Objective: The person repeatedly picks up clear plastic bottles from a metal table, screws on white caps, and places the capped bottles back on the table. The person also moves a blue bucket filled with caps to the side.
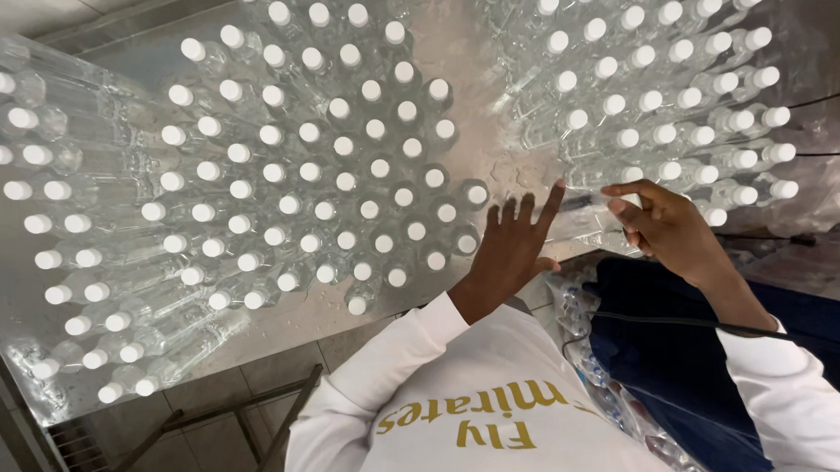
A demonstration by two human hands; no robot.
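Several clear plastic bottles with white caps [321, 179] stand packed together on a shiny metal table [497, 164]. A second cluster of capped bottles [672, 96] stands at the far right. My left hand [511, 246] is spread flat with fingers apart, hovering by the near edge of the left cluster, in the gap between the two groups. My right hand [667, 226] is curled at the near edge of the right cluster, its fingertips pinching what looks like a clear bottle lying on the table; the thing itself is hard to make out.
The table's wet metal surface shows between the clusters. A metal frame [246, 425] and tiled floor lie below the table's near edge. Crumpled clear plastic wrap [637, 411] and dark blue cloth [677, 347] sit by my right arm. A black cable [678, 321] crosses that arm.
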